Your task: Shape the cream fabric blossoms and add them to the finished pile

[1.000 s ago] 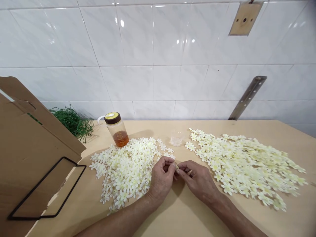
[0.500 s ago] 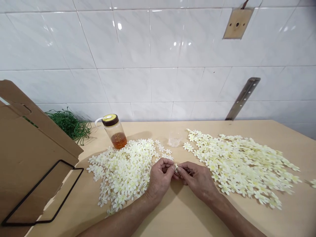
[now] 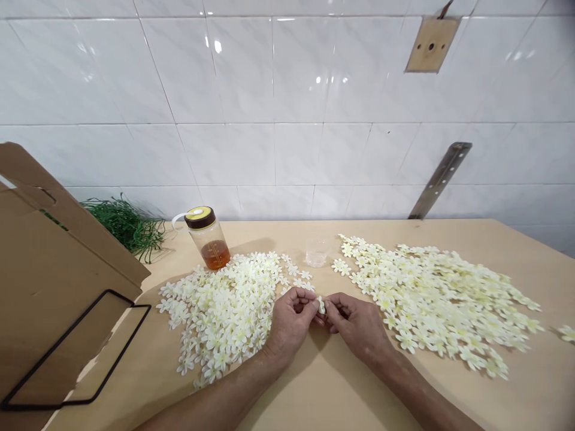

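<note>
Between the fingertips of my two hands is a small artificial flower [image 3: 320,305], pale cream and seen edge-on. My left hand [image 3: 293,317] pinches it from the left, thumb against forefinger. From the right, my right hand [image 3: 354,323] closes thumb and fingers at its other side; the exact grip there is partly hidden. A heap of white-cream flowers [image 3: 224,305] lies beside my left hand. Beyond my right hand spreads a flatter pile of yellowish-cream flowers [image 3: 440,299]. A small clear plastic cup [image 3: 317,254] stands just past my hands.
A bottle [image 3: 211,242] with amber liquid and a brown-yellow lid stands behind the left heap. Green artificial stems [image 3: 128,226] lie at the back left. An upright cardboard box [image 3: 58,287] and a black wire frame [image 3: 103,395] take up the left side. A tiled wall [image 3: 296,155] backs the table.
My fingertips have parted slightly around the flower, so more of it shows between them. The view has shifted very little; the piles stay as they were.
</note>
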A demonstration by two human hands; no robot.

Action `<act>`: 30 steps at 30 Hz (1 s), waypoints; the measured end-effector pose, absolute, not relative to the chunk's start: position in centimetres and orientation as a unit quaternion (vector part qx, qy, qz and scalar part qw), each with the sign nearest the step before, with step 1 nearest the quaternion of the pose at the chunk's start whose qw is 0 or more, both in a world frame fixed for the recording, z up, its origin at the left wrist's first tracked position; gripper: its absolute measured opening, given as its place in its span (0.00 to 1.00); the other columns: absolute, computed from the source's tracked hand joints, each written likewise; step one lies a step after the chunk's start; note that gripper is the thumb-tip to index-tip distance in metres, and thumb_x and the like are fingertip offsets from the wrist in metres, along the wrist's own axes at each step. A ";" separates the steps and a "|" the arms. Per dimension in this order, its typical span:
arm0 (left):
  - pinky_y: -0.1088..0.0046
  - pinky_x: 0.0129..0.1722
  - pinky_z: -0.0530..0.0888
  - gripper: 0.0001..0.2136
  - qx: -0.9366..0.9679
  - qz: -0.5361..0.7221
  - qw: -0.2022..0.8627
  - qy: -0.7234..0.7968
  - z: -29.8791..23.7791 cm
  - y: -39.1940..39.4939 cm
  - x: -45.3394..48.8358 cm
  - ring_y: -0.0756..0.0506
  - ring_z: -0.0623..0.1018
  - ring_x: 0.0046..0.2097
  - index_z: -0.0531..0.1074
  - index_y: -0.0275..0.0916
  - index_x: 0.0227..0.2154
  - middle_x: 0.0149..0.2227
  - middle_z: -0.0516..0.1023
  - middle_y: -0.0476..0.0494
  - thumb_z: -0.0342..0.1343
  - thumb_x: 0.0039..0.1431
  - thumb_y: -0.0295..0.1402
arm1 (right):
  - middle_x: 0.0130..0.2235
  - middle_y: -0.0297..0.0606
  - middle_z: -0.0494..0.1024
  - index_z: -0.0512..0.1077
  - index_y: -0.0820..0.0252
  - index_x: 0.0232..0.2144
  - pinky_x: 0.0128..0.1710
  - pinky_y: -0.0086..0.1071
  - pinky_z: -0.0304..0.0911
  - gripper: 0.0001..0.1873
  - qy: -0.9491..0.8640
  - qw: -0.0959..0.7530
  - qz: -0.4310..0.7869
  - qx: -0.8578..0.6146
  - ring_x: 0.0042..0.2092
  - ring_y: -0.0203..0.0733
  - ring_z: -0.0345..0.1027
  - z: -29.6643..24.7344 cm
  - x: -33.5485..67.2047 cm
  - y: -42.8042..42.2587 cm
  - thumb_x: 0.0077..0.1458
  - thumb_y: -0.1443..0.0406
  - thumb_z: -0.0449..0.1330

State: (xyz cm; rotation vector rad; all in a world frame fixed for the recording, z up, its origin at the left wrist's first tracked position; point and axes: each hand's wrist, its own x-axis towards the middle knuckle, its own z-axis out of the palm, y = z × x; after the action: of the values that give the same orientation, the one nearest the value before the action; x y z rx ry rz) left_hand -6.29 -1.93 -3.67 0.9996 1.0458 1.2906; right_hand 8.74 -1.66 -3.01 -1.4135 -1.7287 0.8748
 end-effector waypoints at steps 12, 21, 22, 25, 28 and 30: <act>0.72 0.29 0.76 0.07 0.454 0.520 0.571 0.444 -3.7 -1.9 -6.5 0.48 0.77 0.26 0.70 0.35 0.32 0.25 0.75 0.46 0.58 0.54 0.34 | 0.23 0.32 0.77 0.70 0.58 0.27 0.25 0.28 0.68 0.13 -0.621 0.363 0.430 -0.546 0.23 0.38 0.73 -2.9 8.7 -1.6 0.57 0.56 0.54; 0.74 0.26 0.75 0.06 0.468 0.519 0.549 0.458 -4.3 -1.7 -6.3 0.49 0.76 0.24 0.69 0.35 0.32 0.25 0.74 0.48 0.58 0.52 0.31 | 0.23 0.33 0.78 0.70 0.59 0.27 0.26 0.29 0.69 0.14 -0.603 0.365 0.459 -0.541 0.24 0.39 0.73 -2.7 8.7 -1.5 0.56 0.56 0.54; 0.74 0.26 0.74 0.06 0.469 0.520 0.547 0.459 -4.5 -1.7 -6.3 0.50 0.75 0.24 0.69 0.35 0.32 0.25 0.74 0.48 0.58 0.52 0.30 | 0.22 0.33 0.77 0.70 0.59 0.27 0.26 0.29 0.69 0.14 -0.598 0.365 0.466 -0.541 0.23 0.38 0.73 -2.8 8.8 -1.4 0.56 0.55 0.54; 0.75 0.24 0.74 0.06 0.463 0.528 0.541 0.462 -4.6 -1.6 -6.2 0.50 0.75 0.22 0.69 0.35 0.33 0.24 0.74 0.49 0.56 0.51 0.28 | 0.22 0.33 0.76 0.70 0.60 0.28 0.25 0.29 0.68 0.16 -0.580 0.363 0.492 -0.538 0.22 0.37 0.72 -3.0 9.0 -1.1 0.56 0.54 0.54; 0.76 0.23 0.73 0.06 0.453 0.536 0.538 0.468 -4.3 -1.8 -6.1 0.51 0.75 0.22 0.68 0.35 0.33 0.22 0.73 0.51 0.55 0.51 0.27 | 0.22 0.33 0.76 0.69 0.61 0.27 0.24 0.28 0.67 0.18 -0.564 0.367 0.514 -0.531 0.21 0.36 0.71 -3.1 9.3 -0.8 0.57 0.52 0.54; 0.76 0.23 0.73 0.06 0.451 0.538 0.535 0.471 -4.1 -1.9 -6.2 0.51 0.74 0.21 0.68 0.35 0.33 0.22 0.72 0.51 0.55 0.51 0.27 | 0.22 0.33 0.75 0.70 0.61 0.27 0.23 0.28 0.66 0.19 -0.564 0.373 0.517 -0.525 0.22 0.36 0.71 -3.2 9.5 -0.7 0.57 0.51 0.54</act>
State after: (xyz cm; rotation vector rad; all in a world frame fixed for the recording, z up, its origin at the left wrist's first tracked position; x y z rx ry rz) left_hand -6.17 -1.91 -4.07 1.0734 1.1210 1.2827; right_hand 9.53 -0.72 -3.20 -1.3457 -1.4437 1.3245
